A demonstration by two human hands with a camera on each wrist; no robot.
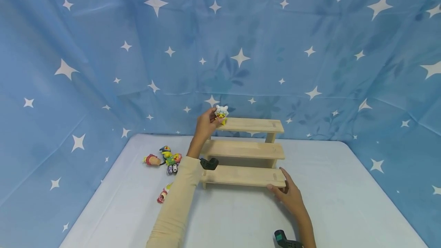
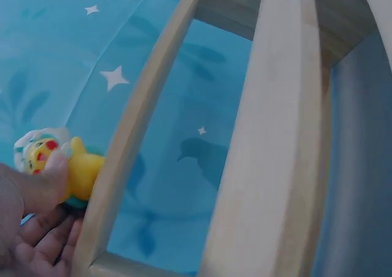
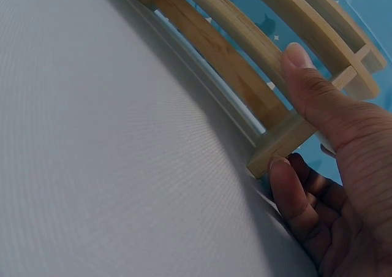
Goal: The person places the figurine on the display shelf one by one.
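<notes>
A three-tier wooden display rack (image 1: pixel 242 149) stands on the white table. At the left end of its top tier, my left hand (image 1: pixel 204 126) pinches a small yellow figurine (image 1: pixel 221 115) with a white, fluffy cap. The left wrist view has the figurine (image 2: pixel 84 174) between thumb and fingers, its base right at the tier's edge. My right hand (image 1: pixel 292 199) grips the right end of the bottom tier. Seen from the right wrist, the thumb of this hand (image 3: pixel 361 145) lies over the front of the rack (image 3: pixel 278 143), with the other fingers curled by its end.
Left of the rack lie several toy figurines: a red-and-tan one (image 1: pixel 152 160), a cluster with a green-and-yellow one (image 1: pixel 170 160), and a red-and-white one (image 1: pixel 162 196) partly behind the left sleeve (image 1: pixel 177 202). A blue star-patterned curtain (image 1: pixel 220 49) hangs behind the table (image 1: pixel 330 186).
</notes>
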